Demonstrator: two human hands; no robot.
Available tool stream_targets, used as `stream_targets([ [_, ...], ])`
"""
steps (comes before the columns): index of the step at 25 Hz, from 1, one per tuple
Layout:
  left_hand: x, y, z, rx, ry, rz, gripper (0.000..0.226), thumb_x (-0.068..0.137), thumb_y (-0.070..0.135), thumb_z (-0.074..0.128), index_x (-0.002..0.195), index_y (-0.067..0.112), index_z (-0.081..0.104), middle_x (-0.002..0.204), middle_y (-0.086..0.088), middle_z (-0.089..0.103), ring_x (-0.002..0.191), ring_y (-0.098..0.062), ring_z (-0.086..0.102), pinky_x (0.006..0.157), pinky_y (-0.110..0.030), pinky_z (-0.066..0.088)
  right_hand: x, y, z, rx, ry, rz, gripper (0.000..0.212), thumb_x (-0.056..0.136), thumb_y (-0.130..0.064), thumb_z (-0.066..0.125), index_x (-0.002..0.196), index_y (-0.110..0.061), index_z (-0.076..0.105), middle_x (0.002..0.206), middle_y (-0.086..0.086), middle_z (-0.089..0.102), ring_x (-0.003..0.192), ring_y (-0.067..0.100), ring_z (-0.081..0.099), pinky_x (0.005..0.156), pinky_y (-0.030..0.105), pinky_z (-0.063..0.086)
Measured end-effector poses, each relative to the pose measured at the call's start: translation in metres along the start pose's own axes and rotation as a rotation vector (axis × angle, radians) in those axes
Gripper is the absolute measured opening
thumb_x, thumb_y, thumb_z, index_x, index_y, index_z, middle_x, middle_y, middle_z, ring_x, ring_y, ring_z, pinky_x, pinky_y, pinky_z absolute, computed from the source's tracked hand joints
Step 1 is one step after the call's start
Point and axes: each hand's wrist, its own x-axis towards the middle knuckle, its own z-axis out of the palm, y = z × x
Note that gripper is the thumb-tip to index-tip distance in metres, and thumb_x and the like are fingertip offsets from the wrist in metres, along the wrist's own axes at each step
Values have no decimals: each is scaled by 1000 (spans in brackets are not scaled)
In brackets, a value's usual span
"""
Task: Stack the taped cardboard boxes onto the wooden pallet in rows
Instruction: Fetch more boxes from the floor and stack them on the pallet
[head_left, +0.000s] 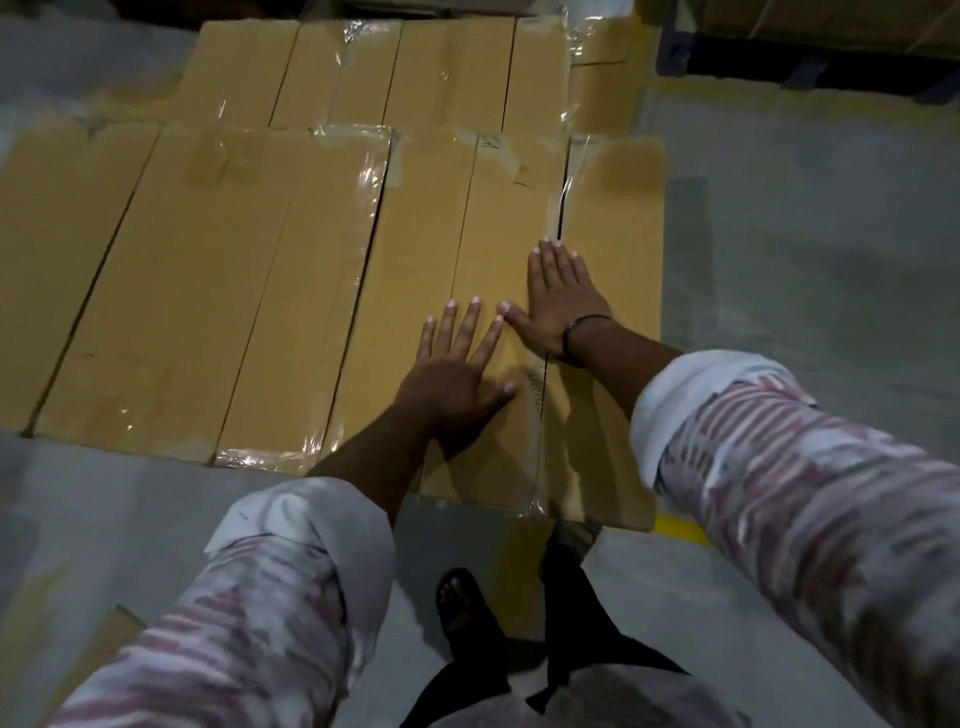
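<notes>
Several long tan cardboard boxes sealed with clear tape lie flat side by side below me, in a near row and a far row (395, 73). My left hand (457, 374) rests palm down, fingers spread, on the top of the near right box (431, 234). My right hand (558, 299) lies flat beside it, over the taped centre seam of that box. Neither hand grips anything. A wider box (197, 291) sits to the left, touching it. The pallet is hidden under the boxes.
Grey concrete floor (810, 270) surrounds the stack, with a yellow floor line (680, 527) near the box's front right corner. My feet (462, 608) stand just in front of the boxes. Another piece of cardboard (98, 649) lies at bottom left. Dark racking (810, 57) runs along the top right.
</notes>
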Motion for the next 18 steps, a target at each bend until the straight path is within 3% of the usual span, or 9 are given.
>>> stream_targets([
  [7, -11, 2, -3, 3, -117, 40, 92, 96, 77, 16, 158, 22, -25, 161, -15, -38, 148, -39, -35, 123, -60, -10, -95, -42, 48, 52, 63, 69, 81, 101, -61, 3, 158, -6, -13, 165, 15, -21, 153, 28, -22, 125, 45, -9],
  [11, -88, 11, 22, 9, -90, 134, 98, 89, 84, 3, 159, 22, -25, 161, -13, -39, 148, -37, -36, 123, -58, -13, -183, -84, 90, 92, 156, 136, 79, 101, -60, 3, 159, -8, -10, 166, 13, -18, 154, 29, -18, 125, 46, -7],
  [13, -130, 10, 38, 32, -55, 190, 95, 92, 83, 4, 159, 22, -24, 162, -12, -37, 149, -36, -35, 123, -55, -15, -222, -103, 114, 51, 183, 117, 78, 101, -58, 2, 160, -8, -4, 167, 13, -12, 155, 30, -11, 126, 49, 1],
  [15, -158, 4, 48, 44, -13, 237, 86, 100, 73, 12, 159, 22, -24, 163, -12, -36, 150, -34, -34, 125, -55, -11, -254, -114, 131, 8, 208, 100, 70, 102, -46, 2, 161, -8, 2, 168, 15, -3, 155, 33, -3, 124, 52, 13],
  [18, -181, -5, 54, 68, -11, 274, 83, 104, 62, 21, 159, 19, -24, 163, -14, -35, 151, -33, -31, 126, -54, -5, -277, -130, 140, -37, 225, 135, 62, 102, -29, 6, 161, -11, -8, 167, 15, -11, 155, 36, -8, 125, 53, 4],
])
